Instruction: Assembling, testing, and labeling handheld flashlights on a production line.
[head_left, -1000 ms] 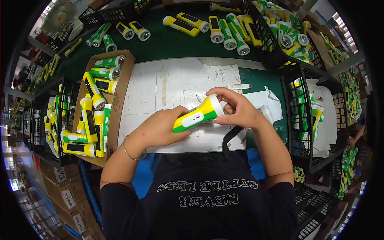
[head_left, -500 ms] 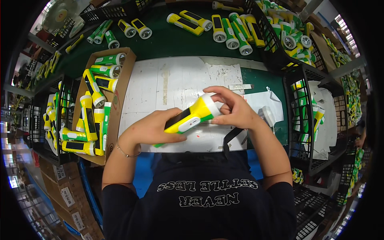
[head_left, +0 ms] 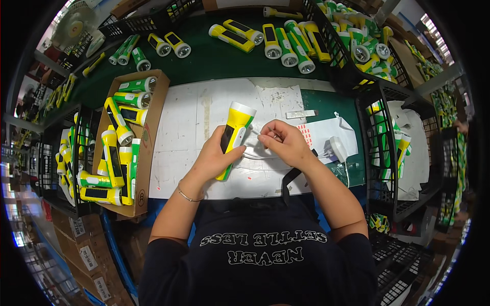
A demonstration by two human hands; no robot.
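Observation:
My left hand (head_left: pixel 217 155) is wrapped round a yellow and green flashlight (head_left: pixel 238 122) with a dark panel. The flashlight stands nearly upright in the picture, its white head pointing away from me. Just to its right, my right hand (head_left: pixel 286 144) is closed in a pinch on the end of a thin white cable (head_left: pixel 255 156). The cable's tip is close to the flashlight's side; whether they touch I cannot tell. Loops of the cable lie on the white work surface (head_left: pixel 189 117) under my hands. A white plug-in adapter (head_left: pixel 337 148) lies beyond my right wrist.
At the left stands a cardboard box (head_left: pixel 159 97) of flashlights, beside a black crate (head_left: pixel 76 204). More flashlights (head_left: pixel 232 38) lie on the green table (head_left: pixel 204 61). Black crates (head_left: pixel 375 153) stand on the right. A white sheet with red stickers (head_left: pixel 307 133) and a black strap (head_left: pixel 290 178) are near my right arm.
My left hand has turned the flashlight more upright and moved it slightly left. My right hand has let go of the flashlight's head and now pinches the white cable beside it.

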